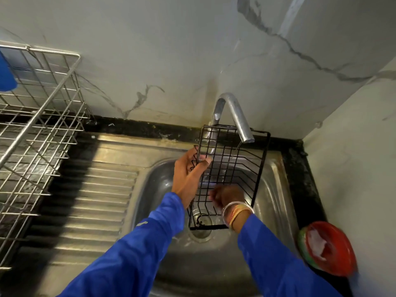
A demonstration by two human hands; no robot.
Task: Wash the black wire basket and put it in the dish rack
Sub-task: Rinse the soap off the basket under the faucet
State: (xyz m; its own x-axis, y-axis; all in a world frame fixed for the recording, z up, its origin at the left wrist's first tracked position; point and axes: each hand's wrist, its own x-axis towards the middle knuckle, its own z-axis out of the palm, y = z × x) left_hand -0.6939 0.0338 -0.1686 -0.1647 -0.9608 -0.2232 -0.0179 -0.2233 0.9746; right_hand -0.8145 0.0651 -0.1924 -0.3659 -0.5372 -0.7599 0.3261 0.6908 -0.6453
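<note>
Two blue sleeves (132, 249) reach over a stainless-steel sink (276, 189). The right hand (228, 197), bangles at the wrist, lies blurred against the black wire basket (233, 168); whether it is open or gripping cannot be told. The left hand (188, 174) is closed on the basket's left edge, holding it tilted above the basin, under the curved metal tap (235, 116). A silver wire dish rack (36, 129) stands well apart at left.

Basket (232, 168): black wire grid, rectangular, shallow. Held tilted above the sink bowl, far end raised under the tap spout, open side facing the camera. Rack (38, 129): bare metal wire, on the counter at left, well apart.
</note>
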